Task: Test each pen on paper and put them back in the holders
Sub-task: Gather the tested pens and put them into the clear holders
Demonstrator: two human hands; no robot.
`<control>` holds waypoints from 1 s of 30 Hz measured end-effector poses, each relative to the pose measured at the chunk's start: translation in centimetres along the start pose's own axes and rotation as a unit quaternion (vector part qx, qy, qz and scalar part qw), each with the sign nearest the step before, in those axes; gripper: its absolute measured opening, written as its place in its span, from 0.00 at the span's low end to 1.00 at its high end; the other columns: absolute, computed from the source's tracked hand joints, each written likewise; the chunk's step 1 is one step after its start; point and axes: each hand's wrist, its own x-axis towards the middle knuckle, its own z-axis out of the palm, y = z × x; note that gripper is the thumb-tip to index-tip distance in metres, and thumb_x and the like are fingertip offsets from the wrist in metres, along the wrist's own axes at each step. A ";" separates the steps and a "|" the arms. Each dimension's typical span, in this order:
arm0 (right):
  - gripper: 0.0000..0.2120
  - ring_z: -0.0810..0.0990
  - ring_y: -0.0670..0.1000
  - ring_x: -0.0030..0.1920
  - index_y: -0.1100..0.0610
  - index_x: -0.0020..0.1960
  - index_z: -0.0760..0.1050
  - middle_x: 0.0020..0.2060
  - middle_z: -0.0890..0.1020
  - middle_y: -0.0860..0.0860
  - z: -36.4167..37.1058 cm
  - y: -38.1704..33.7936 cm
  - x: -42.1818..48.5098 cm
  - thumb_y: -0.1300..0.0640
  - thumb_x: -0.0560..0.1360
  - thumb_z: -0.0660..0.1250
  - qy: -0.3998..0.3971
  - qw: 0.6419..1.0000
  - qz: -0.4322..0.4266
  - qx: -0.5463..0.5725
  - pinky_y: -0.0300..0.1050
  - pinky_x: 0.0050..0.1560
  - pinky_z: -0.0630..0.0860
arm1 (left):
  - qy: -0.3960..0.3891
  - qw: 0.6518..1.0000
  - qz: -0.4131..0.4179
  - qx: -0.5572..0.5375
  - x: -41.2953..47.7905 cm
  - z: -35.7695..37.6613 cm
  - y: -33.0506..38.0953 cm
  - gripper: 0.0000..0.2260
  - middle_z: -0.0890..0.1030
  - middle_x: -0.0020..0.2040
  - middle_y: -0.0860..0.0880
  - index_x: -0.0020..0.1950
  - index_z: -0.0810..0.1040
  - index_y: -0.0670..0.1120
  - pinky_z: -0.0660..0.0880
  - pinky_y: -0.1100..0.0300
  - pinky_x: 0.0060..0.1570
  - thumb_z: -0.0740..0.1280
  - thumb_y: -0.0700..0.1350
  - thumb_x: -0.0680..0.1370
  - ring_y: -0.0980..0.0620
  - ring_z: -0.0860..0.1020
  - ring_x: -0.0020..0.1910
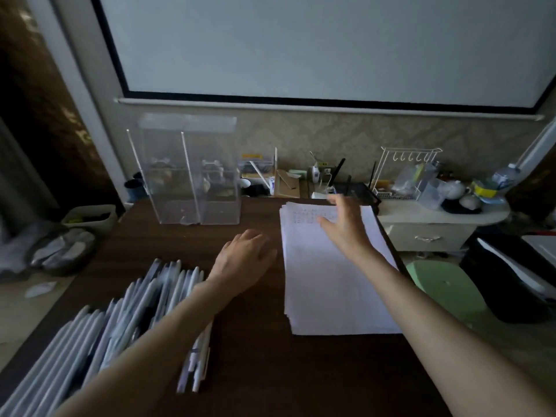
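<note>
Left hand (245,260) lies palm-down on the desk (255,341), fingers loose and empty. Right hand (346,227) stretches over the paper (325,281), fingers spread, holding nothing.

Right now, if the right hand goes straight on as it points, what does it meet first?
Likely the small white box just beyond the far edge of the paper stack, straight ahead of the right hand. Height is unclear, so it might pass over it.

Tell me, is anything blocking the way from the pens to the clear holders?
Nothing visible. Only bare dark table lies between the pens and the clear holders; the left hand rests off to the right.
</note>
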 end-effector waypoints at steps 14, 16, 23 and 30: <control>0.51 0.48 0.55 0.76 0.50 0.77 0.39 0.77 0.43 0.54 10.3 -15.5 4.1 0.46 0.69 0.73 -0.121 0.958 0.090 0.243 0.52 0.72 0.55 | -0.071 0.985 -0.100 0.122 -6.4 -1.5 -9.8 0.32 0.54 0.77 0.47 0.75 0.56 0.55 0.46 0.49 0.72 0.48 0.69 0.75 0.48 0.48 0.75; 0.52 0.48 0.54 0.76 0.50 0.77 0.37 0.77 0.43 0.53 10.9 -15.6 5.0 0.48 0.70 0.74 -0.109 0.953 0.092 0.268 0.53 0.73 0.54 | -0.066 0.985 -0.098 0.129 -6.3 -1.4 -10.0 0.31 0.54 0.77 0.47 0.75 0.56 0.55 0.47 0.49 0.72 0.48 0.69 0.75 0.48 0.48 0.75; 0.43 0.58 0.53 0.74 0.51 0.77 0.48 0.76 0.56 0.52 11.5 -14.6 6.0 0.50 0.72 0.71 -0.095 0.944 0.063 0.310 0.45 0.69 0.60 | -0.050 0.985 -0.095 0.134 -6.3 -0.9 -9.9 0.31 0.54 0.76 0.46 0.75 0.57 0.55 0.47 0.48 0.72 0.47 0.68 0.76 0.47 0.49 0.75; 0.46 0.58 0.53 0.75 0.51 0.77 0.50 0.76 0.58 0.52 8.0 -14.3 2.8 0.46 0.68 0.73 -0.076 0.938 0.039 0.336 0.49 0.73 0.59 | -0.046 0.988 -0.091 0.116 -6.3 -1.1 -9.8 0.32 0.56 0.76 0.46 0.74 0.59 0.53 0.48 0.49 0.71 0.48 0.68 0.76 0.47 0.50 0.75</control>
